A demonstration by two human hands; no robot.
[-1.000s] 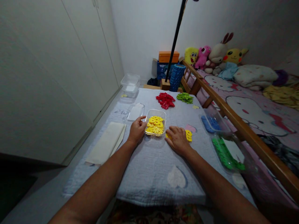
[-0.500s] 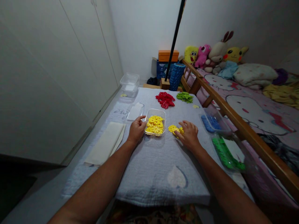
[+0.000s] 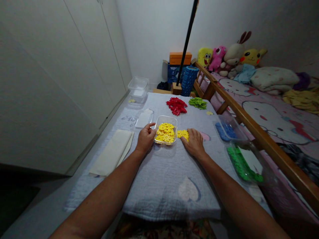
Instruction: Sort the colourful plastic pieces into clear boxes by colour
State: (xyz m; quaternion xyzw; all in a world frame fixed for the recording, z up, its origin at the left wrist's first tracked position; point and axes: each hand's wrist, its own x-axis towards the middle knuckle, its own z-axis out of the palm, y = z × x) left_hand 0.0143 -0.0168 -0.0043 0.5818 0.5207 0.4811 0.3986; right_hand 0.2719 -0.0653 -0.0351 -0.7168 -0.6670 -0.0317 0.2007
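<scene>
A clear plastic tub point(image 3: 175, 120) holding several yellow flower-shaped pieces point(image 3: 165, 132) sits mid-table on the grey-blue cloth point(image 3: 164, 172). My left hand point(image 3: 145, 139) grips the tub's left wall, thumb hooked on the rim. My right hand point(image 3: 193, 143) lies palm down on the cloth just right of the tub, fingers curved round a small heap of loose yellow pieces point(image 3: 182, 133) that touches the tub's right wall.
Red pieces point(image 3: 176, 106) and green pieces point(image 3: 197, 103) lie in heaps at the far side. Tubs of blue pieces point(image 3: 224, 129) and green pieces point(image 3: 241, 165) stand at the right by a wooden bed rail point(image 3: 259, 134). Empty tubs point(image 3: 138, 87) and a lid point(image 3: 144, 119) sit far left; folded cloth point(image 3: 112, 152) near left.
My right hand has swept the loose yellow pieces leftward across the cloth, from further right up against the tub. My left hand has stayed on the tub.
</scene>
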